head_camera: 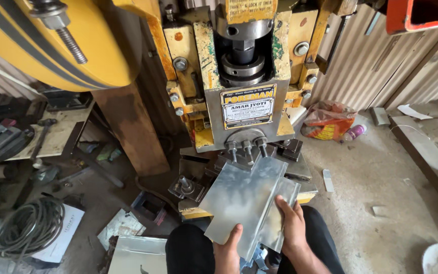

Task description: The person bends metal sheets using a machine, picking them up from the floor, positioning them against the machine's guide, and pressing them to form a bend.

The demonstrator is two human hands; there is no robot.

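A cramped workshop here, gritty concrete floor (381,187) under corrugated metal walls, and right in the middle of it the left hand (227,252) and the right hand (292,228) are both clamped on a stack of cut sheet-metal blanks (247,200). The left thumb presses on the top sheet near its lower edge, the right hand wraps the right-hand edge, fingers underneath, so the shiny pieces stay fanned but together, tilted up and forward. The blanks sit above the person's dark-trousered knees (193,248), their far end just short of the die bed (259,157) of the yellow power press (239,66), presumably held at that angle because the bed lies straight ahead. Above it, the grey ram (242,56) stands raised, three bolts poking out beneath its plate. To the left, a big yellow flywheel guard (51,40), a rusty post, a bench cluttered with tooling. Down on the floor, a coil of cable (29,228), more sheet offcuts (138,253); off to the right, an orange bag (328,122) with a plastic bottle (355,132) lying just beside it.
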